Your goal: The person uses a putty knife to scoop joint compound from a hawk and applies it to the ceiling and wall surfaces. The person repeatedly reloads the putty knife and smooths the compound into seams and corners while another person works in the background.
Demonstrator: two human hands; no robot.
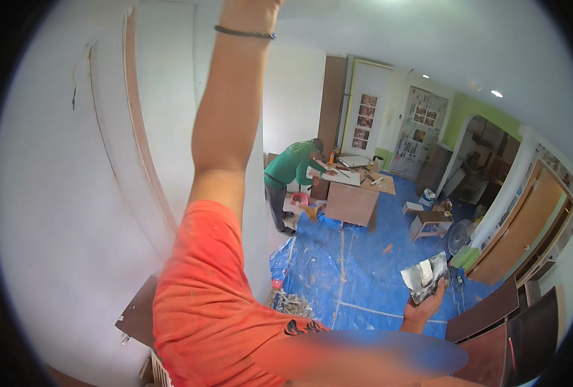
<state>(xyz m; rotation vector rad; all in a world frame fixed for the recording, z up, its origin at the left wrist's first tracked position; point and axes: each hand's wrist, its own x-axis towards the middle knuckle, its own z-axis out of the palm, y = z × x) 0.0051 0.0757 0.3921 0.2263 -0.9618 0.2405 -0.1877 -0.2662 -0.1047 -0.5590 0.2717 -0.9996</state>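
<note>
My left arm is raised high along the left wall (74,193), with a dark cord bracelet on the wrist; my left hand (254,9) runs out past the top edge, its fingers hidden. My right hand (433,298) is low on the right, closed on a metal plate (418,290) that carries a lump of white paste (425,271).
A co-worker in a green shirt (290,169) bends over a tool-strewn workbench (351,206). A blue tarp (364,271) covers the floor. A fan (459,237) and small cabinet (428,226) stand right, near a wooden door (505,232); dark panels (531,342) lean lower right.
</note>
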